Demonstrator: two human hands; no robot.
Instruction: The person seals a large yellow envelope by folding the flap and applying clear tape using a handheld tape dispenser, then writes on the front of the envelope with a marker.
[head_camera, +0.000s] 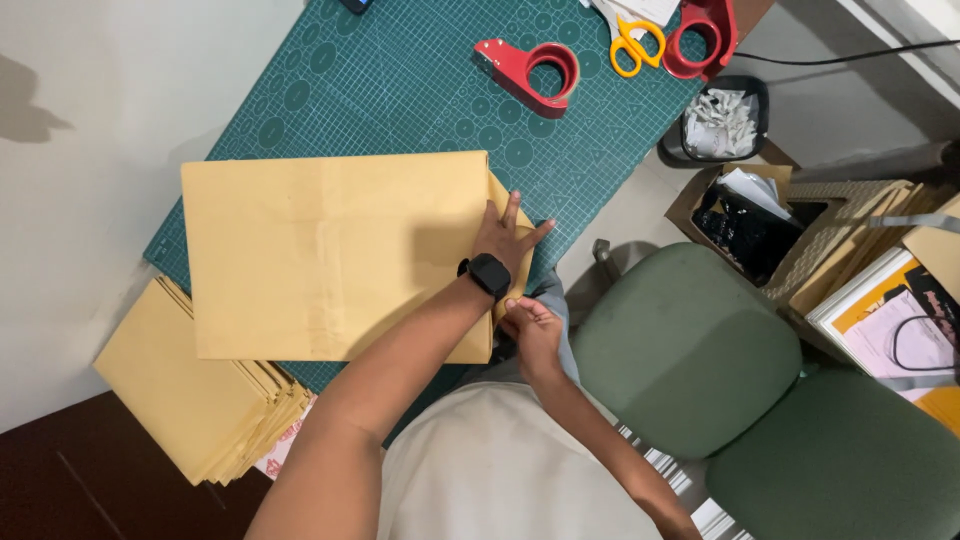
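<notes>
Brown paper envelope lies long axis sideways, stretching away left of our hands; left hand spread flat on its right edge, right hand just below, pinching that edge's corner.

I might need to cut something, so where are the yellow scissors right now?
In the head view, the yellow-handled scissors lie at the top edge of the green cutting mat, between two red tape dispensers.

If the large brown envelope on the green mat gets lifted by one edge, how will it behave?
The brown envelope looks thin and flat, so it would probably sag. It likely slides easily on the cutting mat; the left hand presses it down.
</notes>
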